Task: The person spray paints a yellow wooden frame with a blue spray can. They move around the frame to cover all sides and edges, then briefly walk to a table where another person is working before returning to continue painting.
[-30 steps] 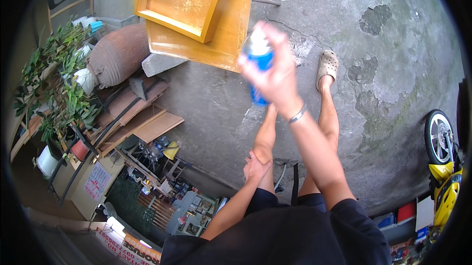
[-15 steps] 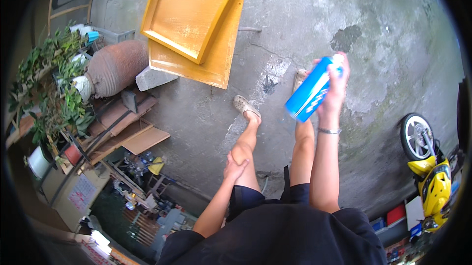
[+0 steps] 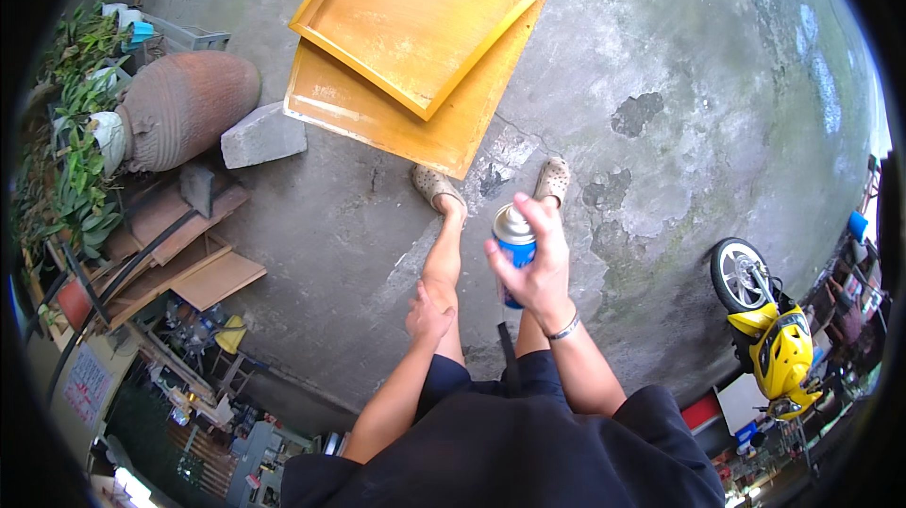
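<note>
My right hand (image 3: pixel 545 272) is wrapped round a blue spray can (image 3: pixel 515 249) with a silver top, held fairly upright in front of my right shin. My index finger lies over the top of the can, and the nozzle is hidden under it. On my left knee rests my left hand (image 3: pixel 430 319), its fingers spread over the skin with nothing in them. Beyond my feet, a shallow yellow wooden tray (image 3: pixel 359 71) with raised sides sits askew on a yellow board or tabletop (image 3: pixel 377 128). Its surface has pale worn patches. The can is apart from both.
At the left lie a concrete block (image 3: pixel 264 136), a large clay jar (image 3: pixel 179 112) on its side, leafy plants (image 3: pixel 80 140) and boards (image 3: pixel 219 280). A yellow motorcycle (image 3: pixel 783 352) stands at the right. The concrete floor (image 3: pixel 651 216) has cracks and worn patches.
My right hand has brought the spray can down and left, turning it from a tilt to nearly upright. My left hand stays on my knee. The view has shifted, and my feet now show close to the yellow board.
</note>
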